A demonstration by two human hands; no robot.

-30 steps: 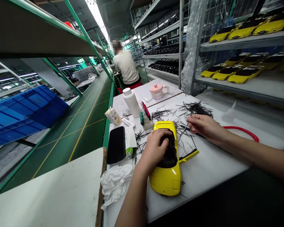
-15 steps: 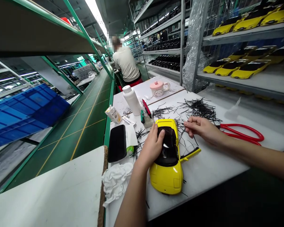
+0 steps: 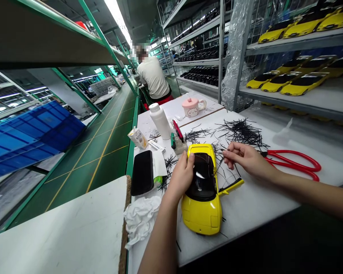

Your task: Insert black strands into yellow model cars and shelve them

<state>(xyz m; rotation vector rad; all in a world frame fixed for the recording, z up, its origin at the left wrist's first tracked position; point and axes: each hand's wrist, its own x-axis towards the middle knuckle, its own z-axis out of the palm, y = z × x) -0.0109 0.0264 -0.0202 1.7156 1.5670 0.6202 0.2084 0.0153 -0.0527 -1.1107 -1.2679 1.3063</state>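
My left hand (image 3: pixel 183 173) grips the left side of a yellow model car (image 3: pixel 201 215) with a dark roof and windows. The car lies on the white tabletop, its hood toward me. On its right side a door (image 3: pixel 231 187) stands swung out. Just right of the car, my right hand (image 3: pixel 240 156) pinches a thin dark strip (image 3: pixel 220 163) between thumb and forefinger. The strip slants down toward the car's open doorway; whether its tip touches is too small to tell. Beyond that hand lies a pile of thin black strips (image 3: pixel 241 131).
Red-handled scissors (image 3: pixel 297 161) lie at the right. On the left are a phone (image 3: pixel 142 173), crumpled tissue (image 3: pixel 143 219), a drink carton (image 3: pixel 138 137), a white bottle (image 3: pixel 160 121) and upright pens (image 3: pixel 177 131). A lidded mug (image 3: pixel 192 108) stands behind. Racks hold yellow cars (image 3: pixel 303 83). A person (image 3: pixel 154 78) sits ahead.
The fingers of my left hand have drawn back from the car's roof to its left edge. My right hand stays nearly in place, still pinching the strip.
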